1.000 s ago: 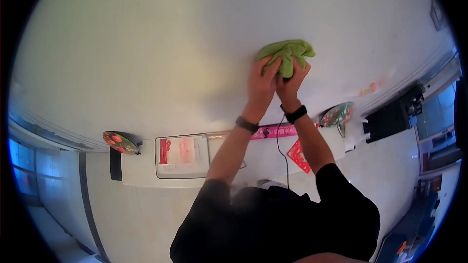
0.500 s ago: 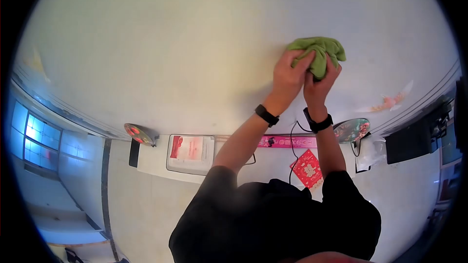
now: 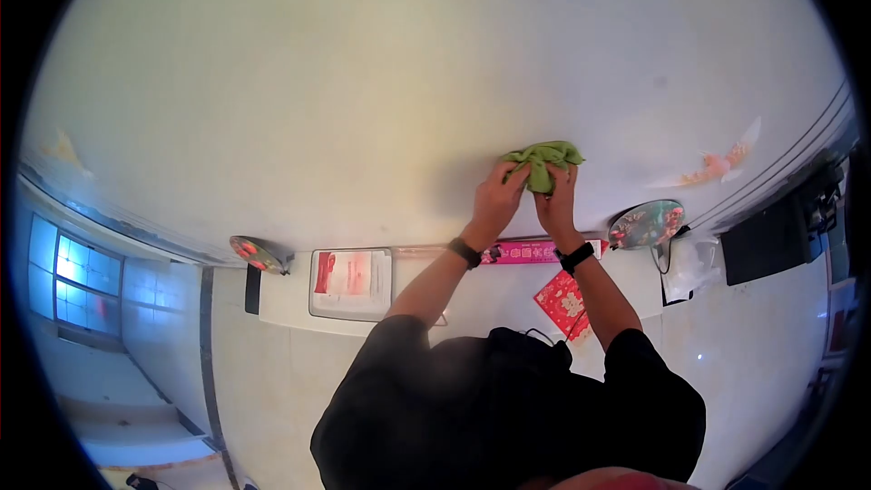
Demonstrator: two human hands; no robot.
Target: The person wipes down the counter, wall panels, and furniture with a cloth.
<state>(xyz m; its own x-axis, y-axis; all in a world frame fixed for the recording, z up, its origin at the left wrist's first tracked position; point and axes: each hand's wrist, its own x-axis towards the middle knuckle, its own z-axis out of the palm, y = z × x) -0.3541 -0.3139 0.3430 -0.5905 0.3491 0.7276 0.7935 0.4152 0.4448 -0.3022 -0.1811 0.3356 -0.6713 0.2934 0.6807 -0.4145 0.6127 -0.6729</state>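
Note:
A bunched green cloth (image 3: 543,163) lies against the pale wall (image 3: 363,109), held between both my hands. My left hand (image 3: 496,204) grips its left side, with the thumb and fingers pressed into the folds. On the other side my right hand (image 3: 556,202) has its fingers closed on the cloth. Each wrist wears a black band. Below the hands, a pink box with printed characters (image 3: 526,252) lies along the back of the white cabinet top (image 3: 454,304). A red patterned packet (image 3: 562,302) rests near my right forearm.
A clear-lidded tray with red and white papers (image 3: 352,283) sits left on the cabinet. Round decorated plates stand at the left (image 3: 259,254) and right (image 3: 647,223). A clear plastic bag (image 3: 694,265) and a black chair-like object (image 3: 771,240) are at the right.
Both hands and the green cloth have moved down and to the left along the wall, closer to the cabinet. The grip on the cloth stays.

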